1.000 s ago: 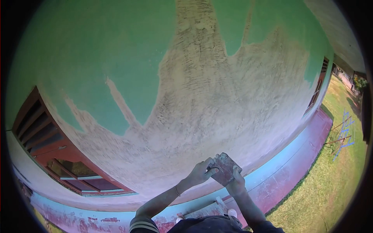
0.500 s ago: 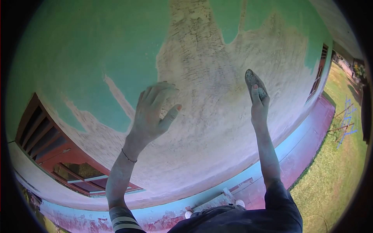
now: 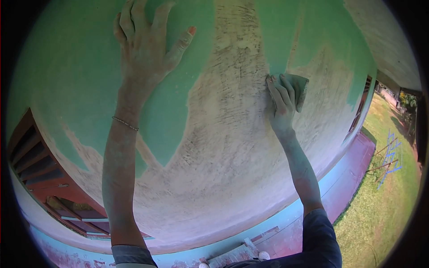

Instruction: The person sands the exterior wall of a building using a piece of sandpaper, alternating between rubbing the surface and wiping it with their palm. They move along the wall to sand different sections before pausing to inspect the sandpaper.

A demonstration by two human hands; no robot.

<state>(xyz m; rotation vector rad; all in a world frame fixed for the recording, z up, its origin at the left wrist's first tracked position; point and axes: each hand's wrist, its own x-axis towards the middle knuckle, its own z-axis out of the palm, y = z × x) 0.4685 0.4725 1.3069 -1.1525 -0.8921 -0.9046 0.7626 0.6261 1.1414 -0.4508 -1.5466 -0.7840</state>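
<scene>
Currently, your right hand (image 3: 282,105) has a dark, flat pad (image 3: 299,87) against the wall (image 3: 214,192), near the border between green paint (image 3: 85,80) and the pale bare patch (image 3: 237,111). Right grip: holding the pad, fingers laid over its near side, far edge projecting past them. Judgement: the flattened fingers spread pressure over the face, while the free edge leaves the border easier to see. Underside of the pad hidden; its grit, if any, cannot be read.

Left grip: wide and empty. Your left hand (image 3: 145,58) is raised higher, fingers and thumb spread, back of the hand towards you, over green paint. Contact with the wall cannot be confirmed; the pose would suit bracing or balance. It sits well apart from the pad, so that side is unobstructed. Bracelet (image 3: 125,123) lies around the left wrist.

Low in view: worn boards (image 3: 232,255) between your pale shoes (image 3: 264,255), well below the pad.
</scene>
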